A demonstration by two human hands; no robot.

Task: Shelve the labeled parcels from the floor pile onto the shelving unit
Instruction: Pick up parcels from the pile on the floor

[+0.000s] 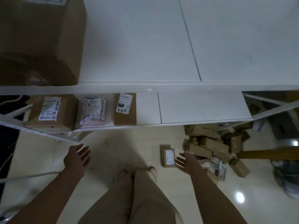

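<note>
1. Looking into this dim view, I find the floor pile (pixel 208 143) of brown cardboard parcels blurred, and I cannot read most of its labels.
2. The large carton (pixel 40 38) on the upper shelf is cut off by the top and left edges of the frame.
3. One small flat parcel (pixel 169 157) lies a little apart from the pile on the glossy tile floor, with its white label up. Its writing is too small to read.
4. The left hand (pixel 77 157) hangs below the shelf corner, fingers straight and spread, holding nothing.
5. The right hand (pixel 186 162) is also spread wide and holds nothing, just beside the small parcel on its right.
6. On the lower shelf (pixel 202 107) of the white metal shelving unit (pixel 145 88), three parcels lie in a row: a brown box (pixel 51 110) marked 4-3-24, a pink packet (pixel 93 111), and a narrow brown box (pixel 125 109) marked 4-3-8.
7. Right of the narrow box, the smooth white board runs on to the diagonal brace (pixel 275 109).
</note>
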